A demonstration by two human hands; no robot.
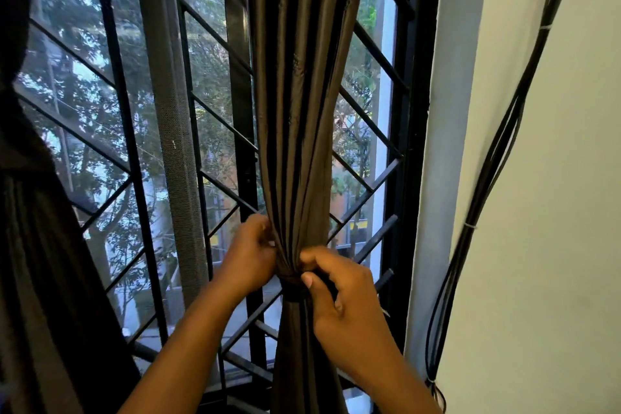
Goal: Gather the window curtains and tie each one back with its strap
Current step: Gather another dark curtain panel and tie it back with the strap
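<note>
Two hands curled on the gathered curtain (pixel 302 131): left hand (pixel 250 254) on folds, right hand (pixel 331 289) at strap (pixel 293 289)

My left hand (pixel 250 254) and right hand (pixel 339 292) pinch the gathered brown curtain (pixel 302 111) at its dark strap (pixel 294 292) (wound round the narrowest part), before the barred window (pixel 141 144).
</note>
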